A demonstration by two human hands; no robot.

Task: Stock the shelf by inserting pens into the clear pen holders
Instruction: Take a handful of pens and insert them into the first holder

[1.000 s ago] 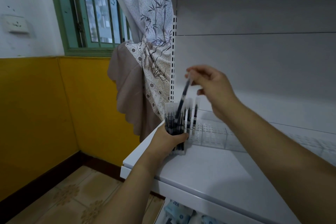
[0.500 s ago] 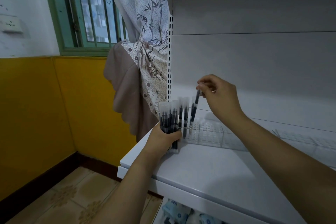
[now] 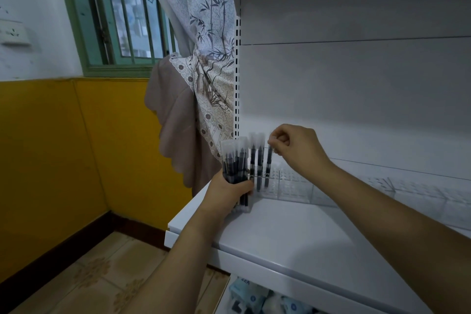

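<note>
My left hand [image 3: 230,192] grips a bundle of dark pens with frosted caps [image 3: 235,160], held upright at the left end of the white shelf [image 3: 293,234]. My right hand [image 3: 297,149] pinches the cap of one pen [image 3: 268,166] that stands upright in the clear pen holder [image 3: 290,185]. Two more pens [image 3: 256,158] stand in the holder just left of it. A row of clear holders with grid tops runs right along the back of the shelf.
A slotted white upright [image 3: 237,79] marks the shelf's left edge, with a patterned curtain [image 3: 209,64] and brown cloth hanging beside it. A green barred window [image 3: 122,13] and yellow wall are at left. Packaged goods [image 3: 254,298] lie on the lower shelf.
My right hand drew one pen up from the bundle, carried it right and lowered it into the holder beside the two standing pens. The left hand kept holding the bundle.
</note>
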